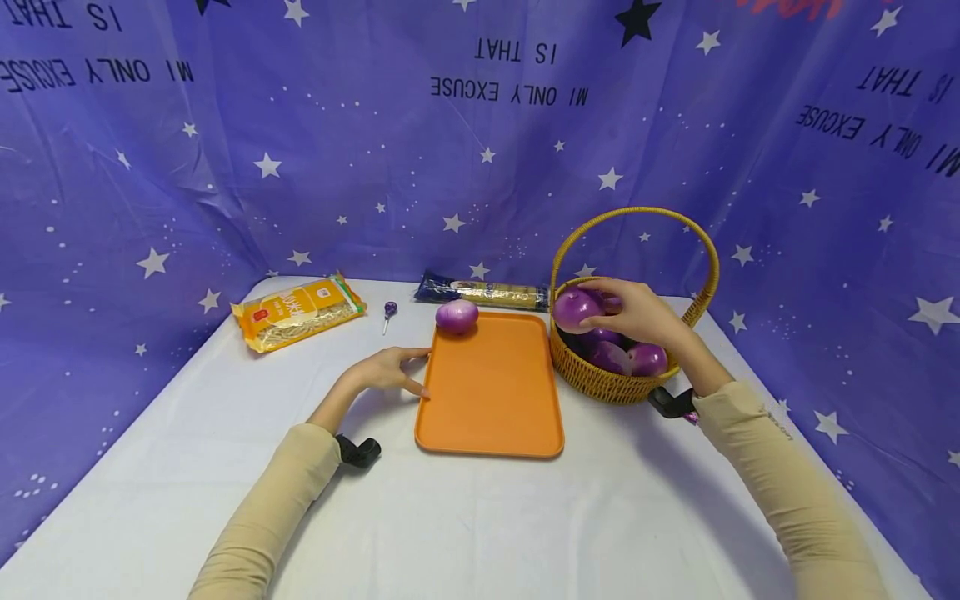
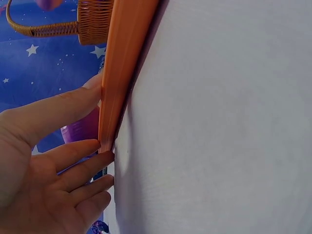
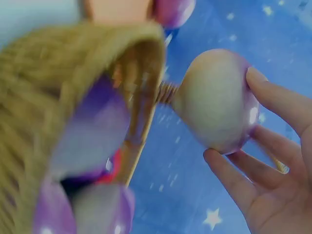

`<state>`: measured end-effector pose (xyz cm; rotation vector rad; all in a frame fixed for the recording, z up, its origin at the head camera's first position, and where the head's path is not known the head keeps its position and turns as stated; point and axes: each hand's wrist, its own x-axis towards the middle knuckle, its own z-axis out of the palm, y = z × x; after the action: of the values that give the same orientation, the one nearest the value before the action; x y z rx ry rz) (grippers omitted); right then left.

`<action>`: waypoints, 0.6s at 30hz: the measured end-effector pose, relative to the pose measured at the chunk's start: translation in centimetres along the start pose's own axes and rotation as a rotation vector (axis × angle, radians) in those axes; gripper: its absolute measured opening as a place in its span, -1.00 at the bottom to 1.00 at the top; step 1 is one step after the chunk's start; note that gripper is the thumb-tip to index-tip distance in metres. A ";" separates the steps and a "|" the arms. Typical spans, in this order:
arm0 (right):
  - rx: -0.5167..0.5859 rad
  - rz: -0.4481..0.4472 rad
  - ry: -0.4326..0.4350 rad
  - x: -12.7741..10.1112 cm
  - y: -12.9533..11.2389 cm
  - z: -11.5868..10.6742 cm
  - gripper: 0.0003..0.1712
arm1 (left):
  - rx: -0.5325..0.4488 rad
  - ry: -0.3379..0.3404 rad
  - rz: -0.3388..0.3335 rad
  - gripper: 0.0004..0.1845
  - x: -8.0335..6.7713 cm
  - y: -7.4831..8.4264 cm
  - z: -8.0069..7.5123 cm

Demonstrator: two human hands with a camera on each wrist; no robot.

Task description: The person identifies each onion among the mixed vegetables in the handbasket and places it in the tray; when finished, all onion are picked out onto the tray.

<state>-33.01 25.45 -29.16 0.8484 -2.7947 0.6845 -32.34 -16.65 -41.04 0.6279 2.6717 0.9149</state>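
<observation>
My right hand (image 1: pixel 633 312) grips a purple onion (image 1: pixel 576 310) above the left side of a wicker basket (image 1: pixel 607 385). In the right wrist view, thumb and fingertips clasp that onion (image 3: pixel 217 102), which is apart from the basket's rim. More onions (image 1: pixel 648 360) lie inside the basket. An orange tray (image 1: pixel 491 392) stands left of the basket, with one purple onion (image 1: pixel 457 317) at its far left corner. My left hand (image 1: pixel 386 369) touches the tray's left edge with thumb and fingertips; in the left wrist view its fingers (image 2: pixel 80 170) are mostly straight.
A yellow pack of noodles (image 1: pixel 300 312) lies at the back left, with a purple lollipop (image 1: pixel 390 309) beside it. Behind the tray is a long dark-and-gold package (image 1: pixel 483 292). The basket's tall handle (image 1: pixel 637 210) arches over it. A starry purple curtain (image 1: pixel 450 167) backs the white table (image 1: pixel 480 517).
</observation>
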 end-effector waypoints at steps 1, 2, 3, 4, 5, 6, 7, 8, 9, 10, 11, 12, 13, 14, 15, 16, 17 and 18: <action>0.009 -0.026 0.016 -0.1 -0.5 0.3 -0.30 | -0.002 0.001 0.002 -0.05 0.0 0.0 0.0; 0.012 -0.050 0.033 -0.1 -0.9 0.6 -0.29 | -0.004 0.002 0.002 -0.05 -0.1 0.1 0.0; 0.018 -0.070 0.049 -0.1 -1.3 1.1 -0.28 | -0.008 0.003 0.000 -0.05 -0.1 0.1 -0.1; 0.031 -0.085 0.061 -0.1 -1.7 1.5 -0.28 | -0.011 0.005 0.000 -0.05 -0.1 0.1 -0.1; 0.047 -0.093 0.071 0.0 -2.2 2.0 -0.27 | -0.013 0.005 0.001 -0.05 -0.1 0.1 -0.1; 0.077 -0.096 0.074 0.1 -2.7 2.6 -0.27 | -0.013 0.005 0.003 -0.05 -0.1 0.1 -0.1; 0.106 -0.097 0.076 0.2 -3.2 3.1 -0.27 | -0.011 0.006 0.004 -0.05 -0.1 0.1 -0.1; 0.131 -0.093 0.078 0.4 -3.6 3.8 -0.26 | -0.010 0.006 0.005 -0.05 -0.1 0.1 -0.1; 0.152 -0.089 0.080 0.7 -4.0 4.4 -0.26 | -0.011 0.006 0.006 -0.05 -0.2 0.1 -0.1; 0.166 -0.089 0.084 1.0 -4.5 5.1 -0.26 | -0.010 0.006 0.009 -0.05 -0.2 0.1 -0.1; 0.176 -0.092 0.095 1.3 -4.8 5.8 -0.27 | -0.011 0.006 0.011 -0.05 -0.2 0.1 -0.1; 0.181 -0.100 0.104 1.8 -5.0 6.5 -0.28 | -0.010 0.007 0.012 -0.05 -0.1 0.1 -0.1; 0.174 -0.106 0.116 2.2 -5.2 7.2 -0.29 | -0.010 0.007 0.014 -0.05 -0.1 0.1 -0.1; 0.162 -0.113 0.132 2.7 -5.3 7.9 -0.29 | -0.011 0.007 0.016 -0.05 -0.1 0.0 -0.1; 0.154 -0.120 0.144 3.2 -5.3 8.6 -0.31 | -0.011 0.006 0.018 -0.05 0.0 0.0 -0.1; 0.147 -0.121 0.156 3.8 -5.3 9.2 -0.32 | -0.012 0.006 0.018 -0.04 0.0 -0.1 0.0; 0.140 -0.116 0.165 4.3 -5.2 9.8 -0.33 | -0.012 0.006 0.017 -0.04 0.0 -0.1 0.0; 0.134 -0.099 0.168 4.8 -5.1 10.4 -0.33 | -0.012 0.006 0.017 -0.04 0.0 -0.1 0.0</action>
<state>-34.23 14.51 -35.20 0.9004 -2.5640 0.8908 -32.41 -16.71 -41.10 0.6472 2.6674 0.9384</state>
